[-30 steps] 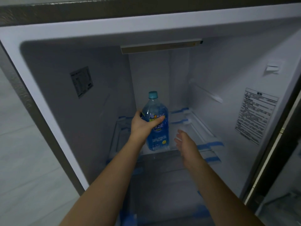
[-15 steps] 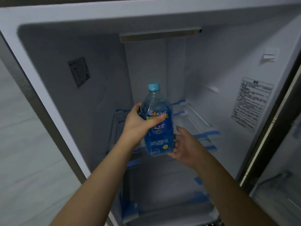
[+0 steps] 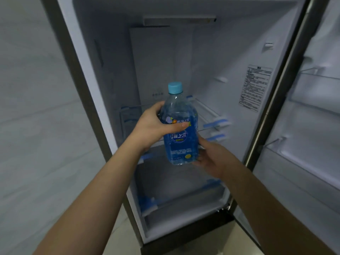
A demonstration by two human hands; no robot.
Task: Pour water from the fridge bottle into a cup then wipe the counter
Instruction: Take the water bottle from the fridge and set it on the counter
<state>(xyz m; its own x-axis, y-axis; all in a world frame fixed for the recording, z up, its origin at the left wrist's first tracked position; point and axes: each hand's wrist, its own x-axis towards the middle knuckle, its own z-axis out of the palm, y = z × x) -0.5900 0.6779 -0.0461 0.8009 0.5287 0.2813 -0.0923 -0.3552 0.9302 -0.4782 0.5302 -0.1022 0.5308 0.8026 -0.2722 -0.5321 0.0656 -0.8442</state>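
The bottle [image 3: 179, 126], upright with its pale blue cap on, is held in the air in front of the open fridge [image 3: 211, 61], clear of the glass shelf [image 3: 206, 115] behind it. The left hand [image 3: 152, 126] is wrapped around its upper body, thumb across the label. The right hand [image 3: 211, 157] cups its lower right side and base, fingers curled loosely against it

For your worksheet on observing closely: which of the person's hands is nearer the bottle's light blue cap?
Left. The left hand grips the bottle just below its cap; the right hand cradles the base.
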